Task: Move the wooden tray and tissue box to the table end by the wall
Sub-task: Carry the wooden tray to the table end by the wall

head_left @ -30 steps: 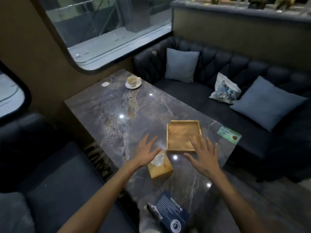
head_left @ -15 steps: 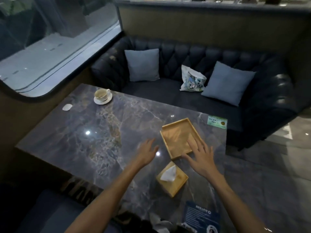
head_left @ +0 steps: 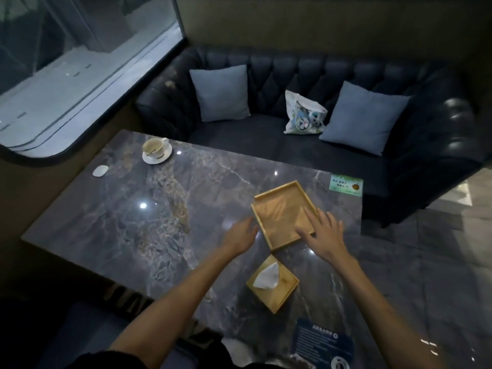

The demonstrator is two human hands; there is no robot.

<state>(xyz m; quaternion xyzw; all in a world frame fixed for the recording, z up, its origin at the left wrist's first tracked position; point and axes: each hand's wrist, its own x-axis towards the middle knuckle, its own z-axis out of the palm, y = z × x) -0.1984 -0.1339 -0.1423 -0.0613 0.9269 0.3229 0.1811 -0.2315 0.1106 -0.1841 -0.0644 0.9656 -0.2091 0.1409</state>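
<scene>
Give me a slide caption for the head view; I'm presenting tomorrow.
Both open hands, left hand and right hand, reach for the wooden tray beyond the tissue box on a marble table.

Café or lounge booth where I sit: dark marble table (head_left: 159,209), tufted dark sofa (head_left: 292,145) with blue cushions (head_left: 221,93), used cup on saucer (head_left: 155,149), green table sticker (head_left: 346,185), printed blue card (head_left: 322,342), large rounded window (head_left: 80,62).
</scene>
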